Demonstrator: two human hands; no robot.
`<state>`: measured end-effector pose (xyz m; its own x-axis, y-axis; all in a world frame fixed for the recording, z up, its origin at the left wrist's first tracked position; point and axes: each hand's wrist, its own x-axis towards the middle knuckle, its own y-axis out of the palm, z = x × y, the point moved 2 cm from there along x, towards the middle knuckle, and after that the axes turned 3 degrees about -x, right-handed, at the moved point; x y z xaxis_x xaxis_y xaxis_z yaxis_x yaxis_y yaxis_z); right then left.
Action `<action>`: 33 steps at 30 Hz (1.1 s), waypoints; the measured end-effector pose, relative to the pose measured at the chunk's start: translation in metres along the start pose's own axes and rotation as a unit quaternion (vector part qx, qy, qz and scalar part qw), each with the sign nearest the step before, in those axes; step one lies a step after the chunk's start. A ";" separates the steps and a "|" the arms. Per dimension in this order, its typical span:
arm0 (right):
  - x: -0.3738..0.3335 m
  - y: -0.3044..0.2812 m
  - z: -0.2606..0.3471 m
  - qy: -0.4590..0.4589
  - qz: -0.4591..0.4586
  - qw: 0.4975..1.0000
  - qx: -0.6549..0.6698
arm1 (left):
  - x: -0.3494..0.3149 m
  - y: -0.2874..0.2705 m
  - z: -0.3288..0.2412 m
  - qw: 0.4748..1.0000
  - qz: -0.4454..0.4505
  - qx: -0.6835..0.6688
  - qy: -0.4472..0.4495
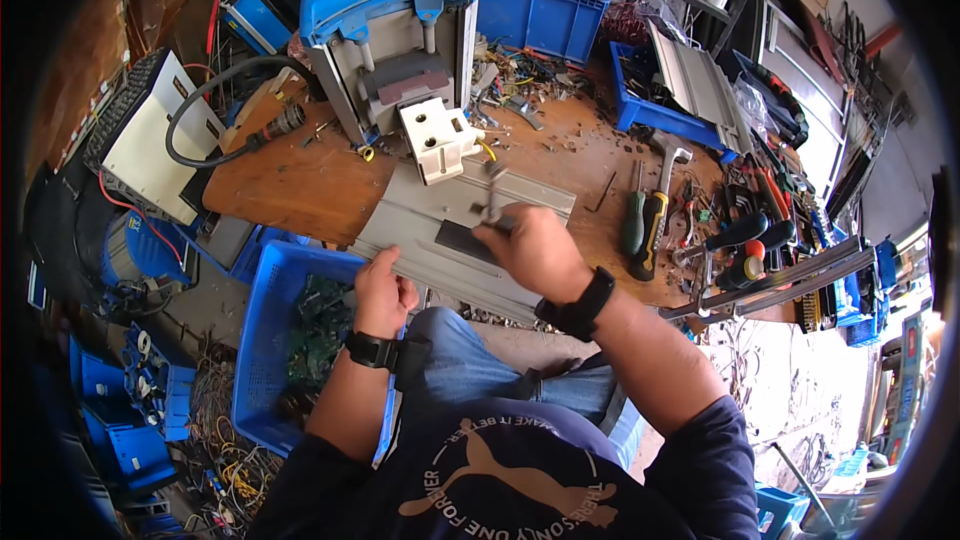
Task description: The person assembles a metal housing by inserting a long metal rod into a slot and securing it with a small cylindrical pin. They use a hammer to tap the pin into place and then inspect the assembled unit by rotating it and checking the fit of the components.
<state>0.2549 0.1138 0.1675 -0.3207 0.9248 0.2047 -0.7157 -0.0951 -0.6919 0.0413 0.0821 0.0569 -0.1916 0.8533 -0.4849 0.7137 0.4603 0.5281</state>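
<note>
My right hand (540, 252) is closed around a metal tool (493, 190) whose grey, knobbed end rises above my fingers; its exact kind is not clear. Just below those fingers, a dark flat bar (462, 239) lies on a grey ribbed metal plate (410, 215), partly covered by my hand. By the plate's near left edge my left hand (382, 295) has its fingers curled in, with the thumb side up and nothing visible in them. Beyond the plate stands a cream-coloured block with round holes (437, 140), a yellow wire at its side.
A blue-topped metal frame (390, 5) stands behind the block. Below my left hand is a blue crate (262, 340) holding green boards. To the right lie a hammer (668, 165), a green-handled screwdriver (632, 220) and several pliers. Metal scraps litter the wooden bench (560, 145).
</note>
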 end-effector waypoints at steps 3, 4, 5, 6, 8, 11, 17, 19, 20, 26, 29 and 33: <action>0.001 -0.006 -0.020 0.175 0.030 0.949 0.262 | -0.002 -0.002 0.000 1.000 0.016 0.000 0.009; 0.000 -0.005 -0.028 0.151 0.024 0.959 0.240 | -0.004 -0.001 0.001 1.000 0.027 0.005 0.010; -0.001 -0.004 -0.033 0.128 0.018 0.967 0.218 | -0.001 -0.003 0.003 1.000 0.029 0.006 0.004; -0.005 -0.003 -0.035 0.072 0.013 0.984 0.161 | 0.003 -0.006 0.004 0.999 0.032 0.006 -0.003; -0.010 -0.003 -0.030 -0.042 0.000 0.998 0.044 | 0.006 -0.004 0.002 0.999 0.032 0.009 -0.015; -0.004 -0.009 -0.022 0.057 0.049 0.994 0.074 | -0.001 0.002 -0.004 0.999 0.021 0.026 -0.028; 0.003 -0.010 0.002 -0.033 0.081 0.994 -0.068 | 0.004 0.001 -0.008 0.998 0.044 0.038 -0.008; 0.003 -0.016 0.002 0.044 0.093 0.994 -0.039 | 0.005 -0.004 -0.006 0.998 0.047 0.019 -0.025; -0.001 -0.019 0.002 -0.019 0.075 0.996 -0.040 | 0.006 -0.003 -0.004 0.999 0.029 0.019 -0.023; 0.008 -0.012 -0.014 0.029 0.073 0.997 0.027 | 0.004 0.004 -0.005 0.998 0.027 0.059 -0.004; 0.010 0.000 0.003 -0.116 0.079 0.981 -0.137 | 0.001 0.008 -0.006 0.996 0.031 0.082 0.003; 0.016 -0.006 0.003 -0.023 0.100 0.986 -0.129 | 0.003 0.005 -0.006 0.998 0.036 0.051 -0.017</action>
<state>0.2526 0.1281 0.1766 -0.4710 0.8791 0.0732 -0.4555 -0.1713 -0.8736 0.0406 0.0885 0.0624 -0.1144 0.8737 -0.4728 0.7902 0.3684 0.4897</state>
